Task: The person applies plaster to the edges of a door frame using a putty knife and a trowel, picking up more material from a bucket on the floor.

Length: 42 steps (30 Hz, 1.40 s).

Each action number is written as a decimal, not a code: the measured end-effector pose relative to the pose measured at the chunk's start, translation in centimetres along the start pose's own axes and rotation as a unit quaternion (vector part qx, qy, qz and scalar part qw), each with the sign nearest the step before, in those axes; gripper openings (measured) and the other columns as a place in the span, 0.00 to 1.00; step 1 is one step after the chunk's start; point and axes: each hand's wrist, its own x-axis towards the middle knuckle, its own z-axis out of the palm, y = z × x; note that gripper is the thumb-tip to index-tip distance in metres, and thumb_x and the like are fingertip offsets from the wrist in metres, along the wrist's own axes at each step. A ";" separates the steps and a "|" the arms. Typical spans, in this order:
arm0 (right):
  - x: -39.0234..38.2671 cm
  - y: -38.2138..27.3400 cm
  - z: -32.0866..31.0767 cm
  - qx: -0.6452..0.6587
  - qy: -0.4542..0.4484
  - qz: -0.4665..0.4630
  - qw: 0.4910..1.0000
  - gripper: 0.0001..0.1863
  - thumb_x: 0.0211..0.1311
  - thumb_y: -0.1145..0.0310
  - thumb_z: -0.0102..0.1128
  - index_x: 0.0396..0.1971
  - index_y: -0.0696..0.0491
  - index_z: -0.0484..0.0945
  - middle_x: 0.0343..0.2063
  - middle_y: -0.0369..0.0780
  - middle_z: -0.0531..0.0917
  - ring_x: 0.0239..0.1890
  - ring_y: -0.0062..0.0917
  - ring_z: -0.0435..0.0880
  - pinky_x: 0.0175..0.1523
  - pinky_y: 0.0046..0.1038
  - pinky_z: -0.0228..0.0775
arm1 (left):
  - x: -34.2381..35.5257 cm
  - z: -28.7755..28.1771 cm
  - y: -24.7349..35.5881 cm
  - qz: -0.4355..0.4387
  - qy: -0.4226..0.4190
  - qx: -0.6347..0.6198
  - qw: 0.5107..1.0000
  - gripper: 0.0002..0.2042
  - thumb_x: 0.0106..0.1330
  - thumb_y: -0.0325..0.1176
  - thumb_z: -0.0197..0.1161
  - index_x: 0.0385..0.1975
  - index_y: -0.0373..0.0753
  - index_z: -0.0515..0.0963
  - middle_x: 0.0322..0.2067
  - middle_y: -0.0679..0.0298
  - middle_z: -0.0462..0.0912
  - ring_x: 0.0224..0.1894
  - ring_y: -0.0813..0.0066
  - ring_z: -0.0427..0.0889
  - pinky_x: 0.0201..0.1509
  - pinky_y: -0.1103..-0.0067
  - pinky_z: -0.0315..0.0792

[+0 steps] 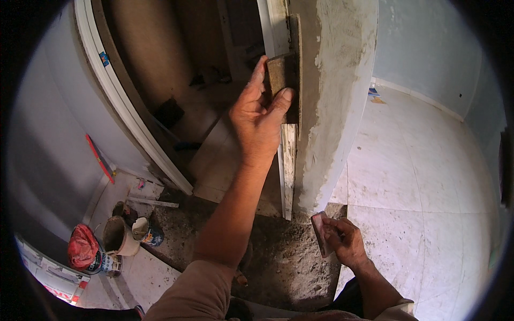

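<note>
My left hand [256, 115] grips a dark, flat rectangular piece [281, 72], thumb across its face, against the plastered column edge [316, 107] beside the white door frame. A long thin strip [297, 37] stands behind that piece along the edge, and a pale, scuffed strip [288, 171] of frame runs down below it. Low at the column's foot, my right hand [342, 238] holds a small flat scraper [322, 235] with a pinkish face, its fingers curled round it.
A doorway with a white jamb [134, 123] opens left. Buckets [115, 235], a red bag [82, 246], a red level [100, 158] and a bar [152, 202] lie lower left. A rough cement strip [267, 259] crosses the floor; pale tiles [401, 241] extend right toward a grey-blue wall [428, 48].
</note>
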 end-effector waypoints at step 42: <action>0.1 1.8 -0.6 -0.027 0.029 -0.047 0.998 0.19 0.63 0.68 0.61 0.54 0.56 0.81 0.37 0.44 0.83 0.39 0.29 0.83 0.47 0.30 0.75 | 10.9 2.3 2.8 0.104 0.005 -0.029 0.994 0.24 0.65 0.19 0.66 0.62 0.28 0.74 0.51 0.56 0.85 0.49 0.78 0.82 0.58 0.81 0.74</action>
